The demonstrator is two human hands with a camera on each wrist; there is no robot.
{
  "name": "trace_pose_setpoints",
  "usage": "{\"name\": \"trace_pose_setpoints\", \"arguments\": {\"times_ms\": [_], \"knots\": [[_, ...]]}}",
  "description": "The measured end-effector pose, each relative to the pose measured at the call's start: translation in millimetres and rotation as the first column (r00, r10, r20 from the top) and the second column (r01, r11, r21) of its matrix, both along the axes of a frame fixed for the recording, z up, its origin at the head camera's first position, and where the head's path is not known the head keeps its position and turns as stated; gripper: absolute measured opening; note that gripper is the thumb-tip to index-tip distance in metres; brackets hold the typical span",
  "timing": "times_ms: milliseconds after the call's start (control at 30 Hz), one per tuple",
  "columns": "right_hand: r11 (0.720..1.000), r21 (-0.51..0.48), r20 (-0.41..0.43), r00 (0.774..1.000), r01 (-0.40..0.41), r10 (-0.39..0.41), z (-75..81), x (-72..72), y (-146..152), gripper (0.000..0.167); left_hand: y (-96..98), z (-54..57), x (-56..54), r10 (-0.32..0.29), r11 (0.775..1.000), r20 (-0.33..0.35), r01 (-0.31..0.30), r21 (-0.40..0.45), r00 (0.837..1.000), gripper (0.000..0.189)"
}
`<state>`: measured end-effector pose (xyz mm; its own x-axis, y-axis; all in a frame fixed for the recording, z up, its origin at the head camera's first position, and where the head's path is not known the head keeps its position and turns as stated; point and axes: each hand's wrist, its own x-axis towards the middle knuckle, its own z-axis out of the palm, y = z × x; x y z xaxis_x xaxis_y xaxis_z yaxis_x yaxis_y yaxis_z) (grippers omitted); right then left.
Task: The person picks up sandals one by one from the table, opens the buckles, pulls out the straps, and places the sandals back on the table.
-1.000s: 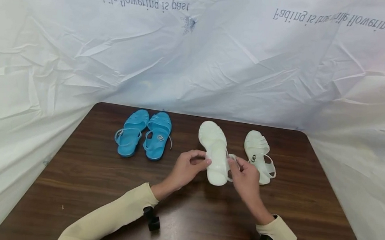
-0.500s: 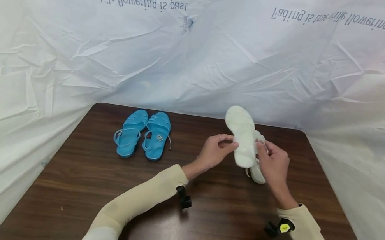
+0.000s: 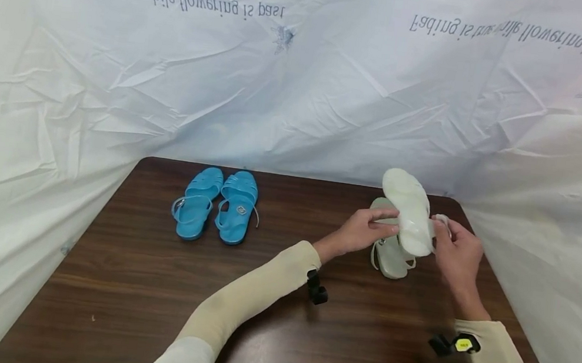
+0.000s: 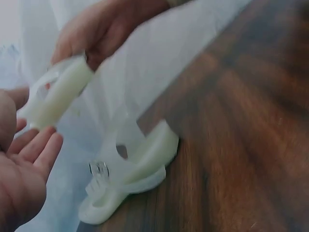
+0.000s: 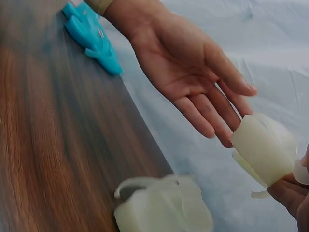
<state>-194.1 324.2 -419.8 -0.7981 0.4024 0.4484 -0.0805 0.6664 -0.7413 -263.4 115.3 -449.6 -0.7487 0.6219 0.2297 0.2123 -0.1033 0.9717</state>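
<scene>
A white sandal is held up over the right side of the table, its sole facing the head camera. My right hand pinches it at the right side near the heel and strap. My left hand is at its left edge; in the right wrist view the left fingers are fairly straight, tips at the sandal, with the thumb standing apart. Beneath the raised one, a second white sandal lies on the table, partly hidden by it and my left hand. The left wrist view shows its buckle.
Two blue sandals lie side by side at the back left of the dark wooden table. Behind the table's far edge hangs a white printed sheet, which also runs down both sides.
Both hands have carried the white sandal from the middle of the table to the right, over the other white sandal. The blue pair has stayed put.
</scene>
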Motion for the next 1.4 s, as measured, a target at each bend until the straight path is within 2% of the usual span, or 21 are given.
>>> {"name": "trace_pose_setpoints", "arguments": {"times_ms": [67, 133, 300, 433, 600, 767, 900, 1033, 1233, 1400], "knots": [[1.000, -0.006, 0.007, 1.000, -0.002, 0.002, -3.1, -0.9, 7.6, 0.031, 0.7, 0.2, -3.6, -0.030, 0.999, -0.010, 0.030, -0.020, 1.000, 0.047], [1.000, -0.011, 0.037, 0.999, 0.008, -0.007, -5.6, -1.5, 14.9, 0.033, -1.4, 0.1, -5.7, -0.031, 0.999, -0.022, 0.030, -0.028, 0.999, 0.047], [0.998, 0.026, 0.115, 0.991, 0.059, -0.062, -8.5, -1.7, 37.8, 0.037, -17.8, -6.1, -4.9, 0.020, 0.998, -0.072, -0.024, -0.057, 0.997, 0.043], [0.994, 0.077, 0.126, 0.988, 0.080, -0.089, -12.6, -3.2, 57.3, 0.037, -36.9, -14.0, -2.9, 0.044, 0.994, -0.123, -0.056, -0.094, 0.991, 0.040], [0.990, 0.124, 0.154, 0.984, 0.069, -0.088, -28.1, -9.6, 70.6, 0.036, -64.6, -21.6, -0.9, 0.091, 0.984, -0.160, -0.113, -0.137, 0.983, 0.038], [0.993, 0.104, 0.207, 0.976, 0.053, -0.074, -46.3, -16.2, 76.1, 0.040, -92.4, -29.5, 4.2, 0.114, 0.968, -0.220, -0.159, -0.196, 0.969, 0.038], [0.994, 0.101, 0.236, 0.970, 0.044, -0.066, -58.2, -19.3, 80.3, 0.043, -116.1, -36.1, 14.4, 0.129, 0.943, -0.252, -0.197, -0.267, 0.959, 0.038], [0.997, 0.065, 0.289, 0.956, 0.037, -0.054, -67.8, -20.5, 83.3, 0.047, -142.5, -39.2, 30.6, 0.126, 0.923, -0.246, -0.204, -0.327, 0.961, 0.040], [0.999, -0.047, 0.362, 0.932, -0.001, 0.018, -78.2, -16.3, 89.3, 0.055, -179.2, -36.7, 53.8, 0.115, 0.901, -0.287, -0.222, -0.373, 0.951, 0.039], [0.996, -0.077, 0.408, 0.910, -0.048, 0.075, -76.5, -9.6, 95.8, 0.060, -214.5, -31.2, 62.7, 0.162, 0.888, -0.308, -0.274, -0.368, 0.937, 0.037]]}}
